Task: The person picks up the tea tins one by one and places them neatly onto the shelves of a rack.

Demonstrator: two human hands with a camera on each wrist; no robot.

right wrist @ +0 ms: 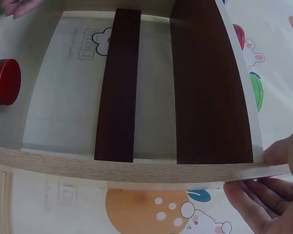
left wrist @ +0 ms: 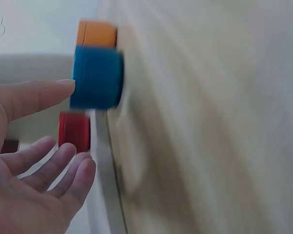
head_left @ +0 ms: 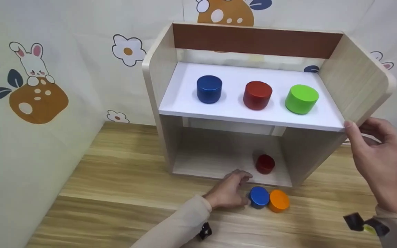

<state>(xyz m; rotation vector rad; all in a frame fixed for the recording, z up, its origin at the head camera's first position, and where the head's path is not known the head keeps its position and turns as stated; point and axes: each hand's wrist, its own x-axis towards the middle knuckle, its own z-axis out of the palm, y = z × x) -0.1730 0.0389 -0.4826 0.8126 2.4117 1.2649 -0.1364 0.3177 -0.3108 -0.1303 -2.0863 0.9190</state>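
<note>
My left hand reaches over the table at the shelf's front edge, fingers spread and slightly bent. Its thumb tip is right at the side of a blue round tin, as the left wrist view shows. Against that tin stands an orange tin. Beyond the fingers, a dark red tin sits on the lower board of a small wooden shelf. My right hand grips the front edge of the shelf's right side panel, thumb in front and fingers behind, seen also in the right wrist view.
On the white upper board stand a dark blue tin, a red tin and a green tin, spaced apart. The shelf's back is partly open behind a brown strip. A patterned wall covering encloses the wood-grain table.
</note>
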